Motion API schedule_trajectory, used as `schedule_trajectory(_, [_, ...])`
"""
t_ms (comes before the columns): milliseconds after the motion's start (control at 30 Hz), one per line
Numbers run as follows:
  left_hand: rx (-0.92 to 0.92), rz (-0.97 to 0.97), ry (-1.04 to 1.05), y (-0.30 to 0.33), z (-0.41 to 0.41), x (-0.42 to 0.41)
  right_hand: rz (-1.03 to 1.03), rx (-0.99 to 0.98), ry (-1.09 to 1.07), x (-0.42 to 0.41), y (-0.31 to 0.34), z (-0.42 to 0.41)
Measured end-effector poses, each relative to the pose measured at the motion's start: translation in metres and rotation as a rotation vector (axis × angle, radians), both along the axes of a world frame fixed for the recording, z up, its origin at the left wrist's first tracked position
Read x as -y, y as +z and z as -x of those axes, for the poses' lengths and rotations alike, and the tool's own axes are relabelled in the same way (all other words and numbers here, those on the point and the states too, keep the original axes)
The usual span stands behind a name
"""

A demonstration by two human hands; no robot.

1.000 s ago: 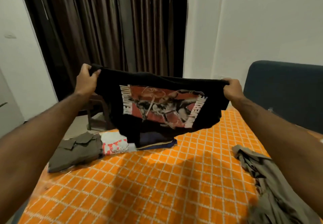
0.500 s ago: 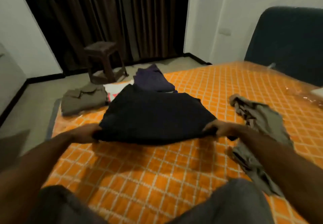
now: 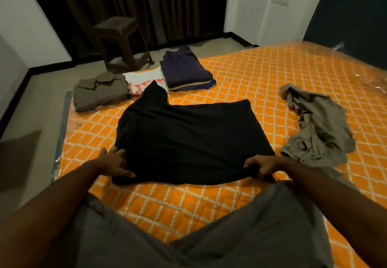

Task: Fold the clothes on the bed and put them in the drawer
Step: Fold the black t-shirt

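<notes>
While both hands pin its near corners, the black T-shirt (image 3: 188,140) lies flat mid-bed.
Left hand (image 3: 114,163) fingers spread on cloth; right hand (image 3: 262,166) curls round the bunched edge (shirt stretches away from both hands, equally near) toward the bed's (image 3: 240,69) far edge.

Item: white folded shirt (image 3: 144,78), which lay on the bed (image 3: 240,75) beyond the left hand's (image 3: 114,163) grip, partly covered by the black T-shirt (image 3: 192,140). Marking: large red block lettering, cut off; only fragments of strokes showed, no word legible. No other text, label or number could be read.
</notes>
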State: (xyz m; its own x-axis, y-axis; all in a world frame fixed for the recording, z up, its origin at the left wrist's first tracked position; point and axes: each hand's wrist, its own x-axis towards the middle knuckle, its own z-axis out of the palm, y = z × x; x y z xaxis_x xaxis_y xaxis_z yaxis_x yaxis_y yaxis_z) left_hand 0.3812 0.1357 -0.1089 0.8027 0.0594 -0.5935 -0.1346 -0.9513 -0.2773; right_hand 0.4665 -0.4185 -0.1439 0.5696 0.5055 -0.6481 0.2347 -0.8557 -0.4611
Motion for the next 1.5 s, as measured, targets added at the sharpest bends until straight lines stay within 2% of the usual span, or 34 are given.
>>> schedule_trajectory(67, [0.134,0.105,0.107,0.001,-0.004,0.012,-0.035,0.015,0.01,-0.003,-0.006,0.003])
schedule_trajectory(133, [0.209,0.411,0.35,-0.006,-0.013,0.022,-0.06,0.017,0.028,-0.008,-0.009,0.006])
schedule_trajectory(200, [0.232,0.693,0.66,-0.013,-0.013,0.025,-0.076,0.012,0.047,-0.013,-0.007,0.007])
schedule_trajectory(267, [0.202,0.777,0.796,-0.019,-0.009,0.027,-0.101,-0.008,0.052,-0.013,-0.006,0.006])
schedule_trajectory(367, [0.063,0.629,0.641,-0.022,-0.007,0.018,-0.115,-0.102,0.086,-0.008,-0.008,0.005])
schedule_trajectory(500, [-0.351,0.306,0.36,-0.016,0.006,0.002,-0.073,-0.164,0.158,-0.003,-0.014,0.005])
schedule_trajectory(567, [-0.402,0.219,0.211,-0.018,0.011,0.0,-0.081,-0.171,0.165,-0.001,-0.017,0.004])
schedule_trajectory(633, [-0.373,0.265,0.191,-0.019,0.011,0.001,-0.086,-0.18,0.17,-0.001,-0.02,0.003])
schedule_trajectory(767, [-0.169,0.489,0.098,-0.015,-0.003,-0.006,-0.026,-0.182,0.146,-0.001,-0.019,-0.001])
schedule_trajectory(867, [-0.076,0.813,0.165,0.01,-0.015,-0.011,-0.025,-0.166,0.12,0.001,-0.009,-0.013])
schedule_trajectory(967, [0.103,1.004,0.317,0.031,-0.033,-0.011,-0.08,-0.147,0.105,0.001,0.013,-0.033])
schedule_trajectory(1100, [0.443,1.181,0.481,0.043,-0.069,-0.005,-0.096,-0.055,0.055,-0.004,0.048,-0.075])
schedule_trajectory(1167, [0.617,1.249,0.518,0.043,-0.091,0.002,-0.143,0.04,-0.053,-0.004,0.06,-0.097])
schedule_trajectory(1200, [0.704,1.263,0.539,0.041,-0.1,0.005,-0.166,0.112,-0.135,-0.004,0.061,-0.106])
schedule_trajectory(1267, [0.762,1.235,0.593,0.033,-0.116,0.01,-0.148,0.31,-0.29,-0.002,0.053,-0.12])
schedule_trajectory(1333, [0.609,1.125,0.584,0.009,-0.123,0.003,-0.023,0.471,-0.328,-0.001,0.033,-0.123])
schedule_trajectory(1400, [0.425,0.991,0.553,-0.023,-0.116,-0.014,0.119,0.552,-0.333,-0.001,0.01,-0.109])
schedule_trajectory(1500, [0.351,0.796,0.539,-0.068,-0.102,-0.05,0.172,0.68,-0.479,0.001,-0.012,-0.088])
